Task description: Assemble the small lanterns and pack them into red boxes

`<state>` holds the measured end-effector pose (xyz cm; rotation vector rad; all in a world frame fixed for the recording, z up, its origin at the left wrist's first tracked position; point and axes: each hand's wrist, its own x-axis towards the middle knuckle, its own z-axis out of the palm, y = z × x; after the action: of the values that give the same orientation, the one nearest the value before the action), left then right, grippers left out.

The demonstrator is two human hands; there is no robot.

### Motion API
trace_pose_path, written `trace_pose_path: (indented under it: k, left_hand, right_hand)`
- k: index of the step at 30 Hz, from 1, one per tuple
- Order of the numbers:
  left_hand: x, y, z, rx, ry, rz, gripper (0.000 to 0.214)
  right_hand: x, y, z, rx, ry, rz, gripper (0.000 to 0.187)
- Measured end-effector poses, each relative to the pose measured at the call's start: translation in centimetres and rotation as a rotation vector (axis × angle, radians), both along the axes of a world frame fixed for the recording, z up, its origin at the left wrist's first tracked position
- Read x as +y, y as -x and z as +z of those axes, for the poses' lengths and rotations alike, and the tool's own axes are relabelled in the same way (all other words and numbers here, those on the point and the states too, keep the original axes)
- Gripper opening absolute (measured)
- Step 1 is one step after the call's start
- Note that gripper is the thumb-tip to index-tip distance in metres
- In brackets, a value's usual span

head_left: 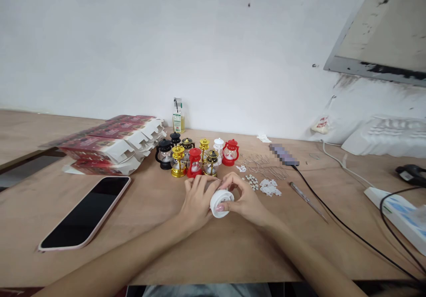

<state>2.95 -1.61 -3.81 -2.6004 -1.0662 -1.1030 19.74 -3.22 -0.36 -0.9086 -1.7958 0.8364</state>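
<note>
Both my hands meet at the middle of the wooden table (213,248) around a small white lantern (221,201) lying on its side, its round base facing me. My left hand (197,201) wraps its upper body with closed fingers. My right hand (242,199) grips the base end, thumb pressed on the rim. Just behind my hands stands a cluster of miniature lanterns (196,157) in black, gold, red and white. To the right of my right hand lie small white parts (270,187), round button cells (252,181) and thin wire handles (262,164).
A phone (87,211) with a pink case lies face up at the left. Flattened red and white boxes (111,144) are stacked behind it. A screwdriver (308,201), a black cable (346,228), a white power strip (399,215) and a small bottle (178,117) by the wall are also here.
</note>
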Motion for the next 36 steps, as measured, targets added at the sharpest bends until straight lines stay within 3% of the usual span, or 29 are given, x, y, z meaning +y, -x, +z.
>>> trace_pose_path:
  k: [3, 5, 7, 10, 13, 16, 25, 29, 33, 36]
  left_hand:
    - [0.1, 0.2, 0.1, 0.03, -0.1, 0.001, 0.03]
    - [0.2, 0.3, 0.4, 0.019, -0.094, 0.013, 0.029]
    - [0.4, 0.3, 0.7, -0.036, -0.01, 0.025, 0.031]
    - [0.7, 0.2, 1.0, -0.159, 0.167, 0.07, 0.03]
    - [1.0, 0.1, 1.1, -0.252, 0.302, 0.157, 0.022]
    - [0.9, 0.0, 1.2, -0.271, 0.365, 0.219, 0.019]
    - [0.2, 0.0, 1.8, 0.064, 0.245, 0.394, 0.024]
    - [0.4, 0.0, 2.1, 0.147, 0.258, 0.434, 0.026]
    - [1.1, 0.5, 2.1, 0.082, 0.291, 0.345, 0.025]
    - [1.7, 1.0, 1.8, -0.017, 0.24, 0.248, 0.026]
  right_hand:
    - [0.0, -0.1, -0.1, -0.021, -0.07, 0.042, 0.039]
    - [0.0, 0.0, -0.5, -0.04, -0.173, -0.017, 0.036]
    - [-0.1, 0.0, -1.0, -0.035, -0.313, -0.135, 0.038]
    - [-0.7, 0.2, -1.9, -0.111, -0.593, -0.275, 0.056]
    - [-1.3, 0.5, -2.4, -0.341, -0.862, -0.289, 0.068]
    - [-1.5, 1.1, -2.3, -0.489, -0.985, -0.286, 0.071]
    - [-2.4, 2.5, -3.0, -0.531, -0.979, -0.428, 0.073]
    - [-2.3, 2.6, -3.1, -0.55, -0.931, -0.4, 0.072]
    - [-1.3, 0.1, -1.5, -0.548, -0.932, -0.361, 0.068]
    - [0.1, -4.0, -0.7, -0.643, -0.791, -0.496, 0.042]
